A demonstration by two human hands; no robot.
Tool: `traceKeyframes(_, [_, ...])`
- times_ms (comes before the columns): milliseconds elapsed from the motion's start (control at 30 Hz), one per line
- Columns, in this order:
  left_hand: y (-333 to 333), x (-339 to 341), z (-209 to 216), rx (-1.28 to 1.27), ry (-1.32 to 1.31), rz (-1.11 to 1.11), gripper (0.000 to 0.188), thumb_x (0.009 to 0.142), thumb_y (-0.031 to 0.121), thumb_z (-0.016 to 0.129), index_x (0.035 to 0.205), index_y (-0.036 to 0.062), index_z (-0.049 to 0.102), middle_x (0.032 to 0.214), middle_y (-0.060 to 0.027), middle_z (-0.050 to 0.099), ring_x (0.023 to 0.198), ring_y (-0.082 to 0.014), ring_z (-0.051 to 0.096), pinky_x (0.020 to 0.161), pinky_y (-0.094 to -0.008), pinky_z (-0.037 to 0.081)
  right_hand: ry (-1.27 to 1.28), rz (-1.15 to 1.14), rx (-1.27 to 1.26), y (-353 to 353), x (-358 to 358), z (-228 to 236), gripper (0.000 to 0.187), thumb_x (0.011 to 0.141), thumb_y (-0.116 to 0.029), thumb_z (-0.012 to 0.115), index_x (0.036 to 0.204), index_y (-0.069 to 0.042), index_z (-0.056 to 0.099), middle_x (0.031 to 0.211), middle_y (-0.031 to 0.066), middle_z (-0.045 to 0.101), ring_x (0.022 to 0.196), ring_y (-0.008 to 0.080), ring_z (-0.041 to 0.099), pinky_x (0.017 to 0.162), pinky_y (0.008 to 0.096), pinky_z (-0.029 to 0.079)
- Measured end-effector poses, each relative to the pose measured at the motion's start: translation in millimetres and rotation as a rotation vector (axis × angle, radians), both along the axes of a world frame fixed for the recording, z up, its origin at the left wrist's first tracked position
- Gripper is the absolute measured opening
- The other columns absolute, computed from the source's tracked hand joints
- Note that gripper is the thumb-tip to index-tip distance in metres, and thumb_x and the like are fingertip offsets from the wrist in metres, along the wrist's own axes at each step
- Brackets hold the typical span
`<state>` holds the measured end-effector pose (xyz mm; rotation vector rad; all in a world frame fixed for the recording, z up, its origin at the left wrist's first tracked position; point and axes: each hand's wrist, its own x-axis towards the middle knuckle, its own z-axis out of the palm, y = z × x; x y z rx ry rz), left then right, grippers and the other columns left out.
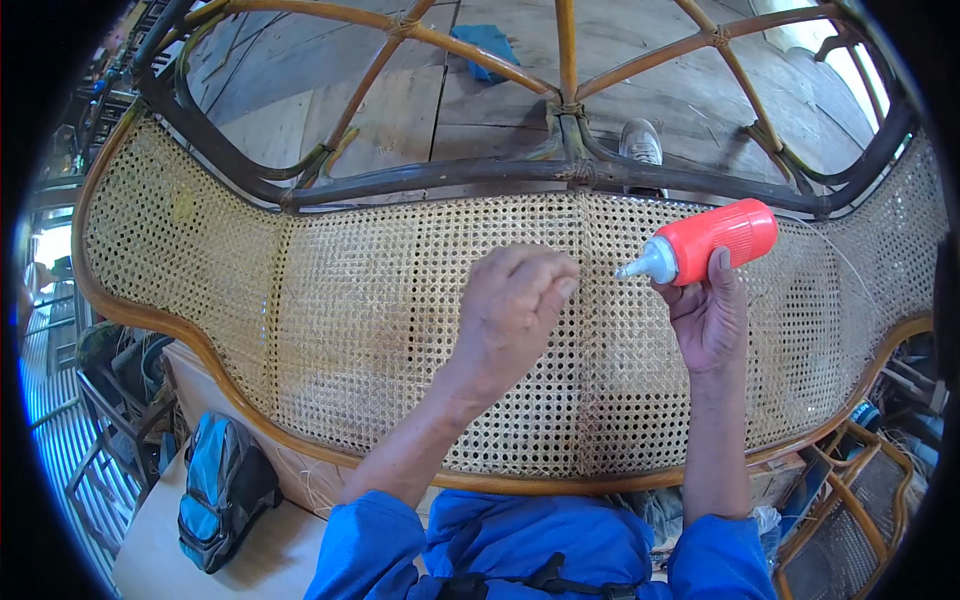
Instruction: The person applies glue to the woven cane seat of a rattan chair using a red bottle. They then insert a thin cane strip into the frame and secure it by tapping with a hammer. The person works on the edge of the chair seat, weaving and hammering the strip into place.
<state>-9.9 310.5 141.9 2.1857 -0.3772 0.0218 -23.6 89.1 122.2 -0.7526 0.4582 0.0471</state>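
Note:
My right hand (708, 310) grips a red squeeze bottle (722, 240). The bottle lies on its side in the air, its pale, smeared nozzle pointing left. Left of the nozzle tip, my left hand (520, 295) is closed, fingers curled and thumb pressed against them; whether anything sits inside is hidden. Both hands are over a woven cane panel (350, 310) with an open mesh, edged by a brown wooden rim (205, 350). A vertical seam runs down the panel between the hands. A thin pale strand (850, 262) curves across the panel's right part.
A dark rattan frame (430, 178) with lighter poles rises at the panel's far edge. Beyond it are a shoe (641, 145) and a blue cloth (487, 50) on a plank floor. A blue-black backpack (222, 490) is at lower left; another rattan frame (848, 495) stands lower right.

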Motion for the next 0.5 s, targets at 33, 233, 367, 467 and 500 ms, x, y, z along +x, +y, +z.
traceKeyframes(33, [-3.5, -2.1, 1.5, -0.019, 0.008, -0.008, 0.015, 0.081, 0.009, 0.067, 0.095, 0.0051, 0.065, 0.093, -0.0091, 0.061, 0.091, -0.0249, 0.058, 0.080, -0.0346, 0.047, 0.012, 0.001, -0.003, 1.2, -0.5, 0.6, 0.044, 0.087, -0.028, 0.066, 0.117, -0.002, 0.048, 0.109, 0.0118, 0.062, 0.098, 0.0227, 0.065, 0.079, 0.0376, 0.059])
traceKeyframes(233, [-14.5, -2.8, 9.2, 0.016, -0.038, -0.027, 0.020, 0.078, 0.012, 0.070, 0.096, 0.0063, 0.065, 0.094, -0.0076, 0.061, 0.090, -0.0247, 0.058, 0.082, -0.0359, 0.045, 0.000, -0.020, -0.062, 6.1, 0.5, 5.3, 0.041, 0.085, -0.027, 0.068, 0.114, -0.004, 0.050, 0.104, 0.0073, 0.062, 0.092, 0.0188, 0.065, 0.077, 0.0341, 0.059])
traceKeyframes(367, [-14.5, 0.1, 8.5, 0.040, -0.056, -0.048, 0.019, 0.077, 0.011, 0.070, 0.095, 0.0071, 0.066, 0.092, -0.0063, 0.062, 0.089, -0.0244, 0.058, 0.081, -0.0365, 0.044, -0.018, 0.007, -0.074, 6.8, 0.9, 7.4, 0.042, 0.084, -0.027, 0.070, 0.113, -0.004, 0.050, 0.103, 0.0070, 0.062, 0.091, 0.0182, 0.065, 0.075, 0.0332, 0.058])
traceKeyframes(467, [-14.5, 0.8, 5.5, 0.063, -0.090, -0.046, 0.017, 0.077, 0.011, 0.070, 0.093, 0.0070, 0.065, 0.090, -0.0060, 0.062, 0.089, -0.0242, 0.059, 0.080, -0.0366, 0.044, -0.021, 0.014, -0.080, 6.0, 0.0, 7.2, 0.042, 0.083, -0.028, 0.071, 0.112, -0.004, 0.051, 0.102, 0.0070, 0.063, 0.090, 0.0182, 0.065, 0.074, 0.0333, 0.058])
traceKeyframes(500, [-14.7, 1.0, 4.4, 0.068, -0.111, -0.039, 0.016, 0.077, 0.011, 0.070, 0.092, 0.0070, 0.065, 0.090, -0.0060, 0.062, 0.088, -0.0241, 0.059, 0.080, -0.0366, 0.044, -0.026, 0.021, -0.080, 5.5, -0.4, 6.9, 0.042, 0.083, -0.028, 0.071, 0.112, -0.004, 0.052, 0.102, 0.0070, 0.063, 0.090, 0.0182, 0.065, 0.073, 0.0334, 0.058])
